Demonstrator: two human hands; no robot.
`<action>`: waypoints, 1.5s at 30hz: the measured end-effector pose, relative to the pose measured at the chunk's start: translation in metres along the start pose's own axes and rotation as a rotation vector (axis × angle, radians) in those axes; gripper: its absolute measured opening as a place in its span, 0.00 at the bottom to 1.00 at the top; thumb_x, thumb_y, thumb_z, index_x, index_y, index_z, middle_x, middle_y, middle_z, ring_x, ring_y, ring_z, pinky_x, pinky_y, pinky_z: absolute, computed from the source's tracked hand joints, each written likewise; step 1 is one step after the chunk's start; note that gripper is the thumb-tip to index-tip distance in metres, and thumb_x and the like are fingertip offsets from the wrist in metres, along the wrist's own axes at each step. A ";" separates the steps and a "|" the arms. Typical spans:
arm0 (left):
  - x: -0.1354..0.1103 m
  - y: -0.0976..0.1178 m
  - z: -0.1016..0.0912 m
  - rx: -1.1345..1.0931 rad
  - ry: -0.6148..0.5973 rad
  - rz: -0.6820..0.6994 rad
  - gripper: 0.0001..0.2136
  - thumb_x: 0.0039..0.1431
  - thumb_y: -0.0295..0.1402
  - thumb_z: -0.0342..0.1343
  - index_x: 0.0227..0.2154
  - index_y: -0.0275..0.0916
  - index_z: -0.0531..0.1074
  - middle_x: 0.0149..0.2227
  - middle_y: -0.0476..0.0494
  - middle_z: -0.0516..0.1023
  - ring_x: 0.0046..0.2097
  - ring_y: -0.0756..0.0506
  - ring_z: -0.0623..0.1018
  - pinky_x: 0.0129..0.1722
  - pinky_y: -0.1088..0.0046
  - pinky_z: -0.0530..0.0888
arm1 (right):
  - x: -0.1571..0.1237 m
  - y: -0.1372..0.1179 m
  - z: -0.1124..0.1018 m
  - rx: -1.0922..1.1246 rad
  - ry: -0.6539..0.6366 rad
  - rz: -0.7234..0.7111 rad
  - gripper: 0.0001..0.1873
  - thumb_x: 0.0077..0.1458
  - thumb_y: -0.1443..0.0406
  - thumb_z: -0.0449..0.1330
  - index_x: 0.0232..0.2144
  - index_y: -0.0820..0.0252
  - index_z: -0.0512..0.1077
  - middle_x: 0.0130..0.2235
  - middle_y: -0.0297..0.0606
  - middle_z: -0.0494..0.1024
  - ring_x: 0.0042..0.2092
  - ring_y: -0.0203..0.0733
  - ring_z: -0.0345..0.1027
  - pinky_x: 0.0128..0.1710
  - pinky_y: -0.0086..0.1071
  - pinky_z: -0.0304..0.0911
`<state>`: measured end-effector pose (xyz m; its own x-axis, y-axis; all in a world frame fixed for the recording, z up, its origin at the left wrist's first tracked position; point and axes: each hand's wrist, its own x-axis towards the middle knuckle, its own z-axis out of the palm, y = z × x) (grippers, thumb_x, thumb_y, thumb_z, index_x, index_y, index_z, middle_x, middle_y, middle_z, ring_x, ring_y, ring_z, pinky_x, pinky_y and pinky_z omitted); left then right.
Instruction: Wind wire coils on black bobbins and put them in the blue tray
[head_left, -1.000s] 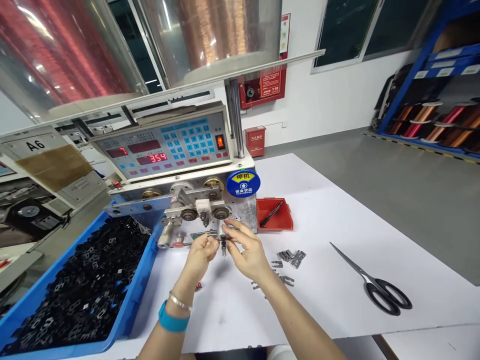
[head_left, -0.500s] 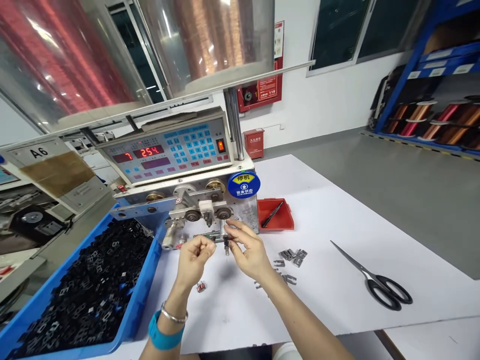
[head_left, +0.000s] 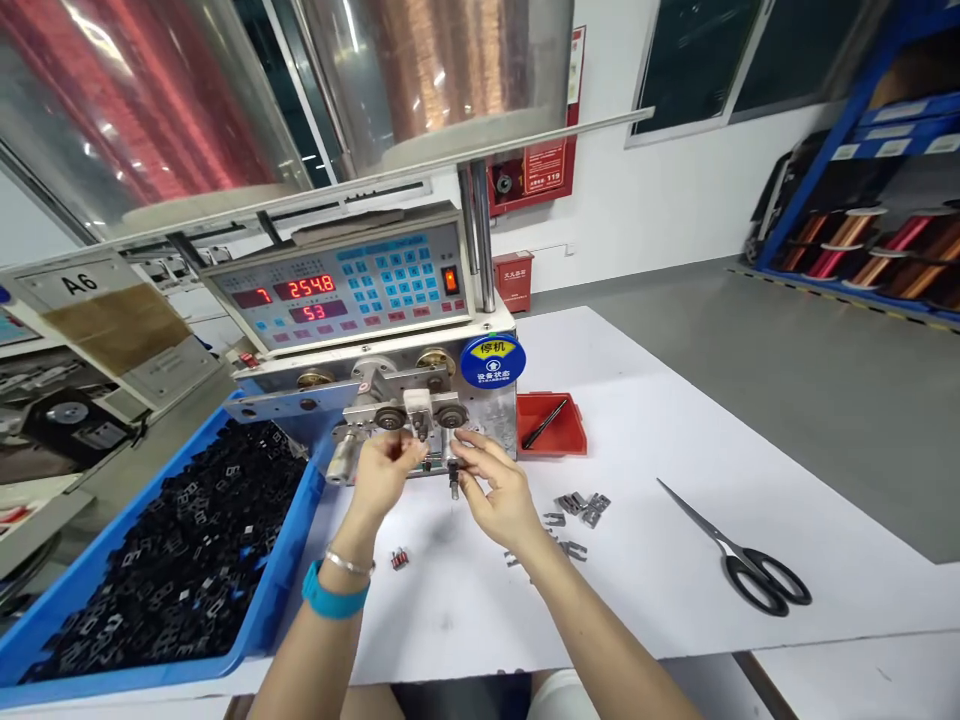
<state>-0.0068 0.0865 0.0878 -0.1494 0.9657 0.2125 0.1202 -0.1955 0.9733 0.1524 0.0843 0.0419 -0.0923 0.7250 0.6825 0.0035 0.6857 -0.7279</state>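
Note:
A coil winding machine [head_left: 491, 425] stands in front of me, two dark rollers and a white block on its face. My left hand [head_left: 381, 478] is closed in a pinch just below the left roller; what its fingertips hold is too small to make out. The thumb and fingers of my right hand [head_left: 496, 490] close around a small black part [head_left: 453, 470] on the machine's metal spindle, which points down toward me. On the white table below lies a small part wound with red wire [head_left: 399, 559]. Several grey metal clips [head_left: 585, 507] lie right of my right hand.
A blue bin [head_left: 281, 590] full of black plastic parts stands at left. To the right are a red tray [head_left: 577, 437] with a black pen [head_left: 545, 424] and black-handled scissors [head_left: 742, 555]. Large wire spools [head_left: 442, 70] hang over the control panel [head_left: 345, 285].
My left hand has moved up and slightly right, closer to the rollers. My right hand stays at the spindle. The panel's lower display now reads 53. The view has shifted a little.

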 end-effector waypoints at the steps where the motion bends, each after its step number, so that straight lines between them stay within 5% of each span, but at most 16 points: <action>1: 0.004 -0.001 0.002 -0.002 -0.001 -0.005 0.13 0.36 0.36 0.65 0.13 0.36 0.67 0.13 0.56 0.62 0.19 0.55 0.60 0.20 0.78 0.57 | 0.000 0.000 0.000 0.001 0.003 0.002 0.22 0.54 0.73 0.52 0.49 0.54 0.71 0.53 0.44 0.69 0.48 0.43 0.70 0.39 0.32 0.74; 8: -0.018 -0.002 0.001 0.018 -0.049 -0.023 0.12 0.38 0.37 0.64 0.14 0.36 0.69 0.14 0.55 0.63 0.18 0.55 0.59 0.18 0.78 0.56 | 0.001 -0.001 0.000 -0.014 -0.009 -0.032 0.22 0.53 0.74 0.52 0.48 0.54 0.72 0.52 0.44 0.70 0.50 0.43 0.68 0.40 0.33 0.74; 15: 0.006 -0.003 0.005 -0.021 0.002 -0.069 0.16 0.34 0.41 0.66 0.12 0.37 0.65 0.12 0.57 0.59 0.16 0.56 0.54 0.16 0.78 0.51 | 0.000 0.000 0.000 -0.007 0.003 -0.005 0.22 0.53 0.74 0.52 0.49 0.53 0.71 0.53 0.43 0.70 0.49 0.43 0.70 0.39 0.32 0.74; 22: -0.023 0.000 0.003 0.031 0.059 -0.025 0.10 0.41 0.35 0.66 0.17 0.35 0.72 0.15 0.55 0.65 0.19 0.56 0.59 0.19 0.79 0.54 | 0.001 -0.001 0.000 -0.003 0.007 -0.008 0.22 0.53 0.74 0.53 0.48 0.53 0.72 0.53 0.43 0.70 0.50 0.43 0.69 0.39 0.32 0.74; 28: 0.019 0.000 0.001 -0.257 -0.137 -0.294 0.16 0.35 0.31 0.67 0.11 0.36 0.63 0.11 0.58 0.57 0.15 0.58 0.53 0.14 0.81 0.49 | 0.000 0.001 0.000 0.000 -0.003 0.005 0.22 0.54 0.73 0.53 0.49 0.53 0.71 0.53 0.43 0.69 0.48 0.42 0.70 0.39 0.33 0.74; 31: 0.011 -0.016 0.009 -0.318 -0.169 -0.309 0.16 0.37 0.36 0.65 0.13 0.38 0.61 0.12 0.60 0.53 0.14 0.58 0.50 0.12 0.81 0.48 | 0.001 0.001 -0.001 -0.009 -0.014 -0.017 0.21 0.54 0.73 0.53 0.48 0.53 0.71 0.53 0.44 0.70 0.49 0.43 0.69 0.39 0.32 0.74; 35: -0.024 -0.027 0.022 -0.400 -0.020 -0.196 0.21 0.42 0.45 0.62 0.15 0.40 0.56 0.14 0.60 0.51 0.16 0.58 0.49 0.15 0.81 0.52 | 0.001 0.001 -0.001 -0.015 -0.010 -0.009 0.20 0.54 0.73 0.53 0.48 0.54 0.72 0.53 0.43 0.70 0.50 0.42 0.69 0.39 0.31 0.74; 38: -0.039 -0.022 0.027 -0.396 0.135 -0.092 0.19 0.44 0.45 0.63 0.18 0.39 0.61 0.15 0.59 0.53 0.18 0.57 0.52 0.17 0.79 0.53 | 0.001 0.000 0.000 -0.030 -0.004 -0.004 0.20 0.54 0.73 0.53 0.48 0.54 0.71 0.52 0.43 0.70 0.51 0.43 0.68 0.40 0.32 0.74; 43: -0.037 -0.009 0.021 -0.116 0.431 0.153 0.12 0.49 0.40 0.61 0.24 0.38 0.68 0.19 0.56 0.62 0.22 0.54 0.60 0.22 0.77 0.59 | 0.000 -0.001 0.000 -0.049 -0.014 -0.007 0.21 0.54 0.74 0.52 0.48 0.54 0.71 0.53 0.43 0.70 0.52 0.44 0.67 0.40 0.33 0.74; 45: -0.032 -0.008 0.014 -0.048 0.431 0.212 0.10 0.50 0.39 0.60 0.28 0.38 0.69 0.23 0.53 0.66 0.24 0.53 0.64 0.24 0.77 0.62 | 0.000 -0.001 -0.001 -0.047 -0.020 -0.021 0.21 0.54 0.73 0.52 0.48 0.54 0.71 0.53 0.44 0.70 0.51 0.44 0.67 0.40 0.33 0.74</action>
<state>0.0110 0.0592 0.0723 -0.5212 0.7467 0.4133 0.1485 -0.3976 0.9055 0.1532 0.0840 0.0428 -0.1123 0.7093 0.6959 0.0478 0.7034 -0.7092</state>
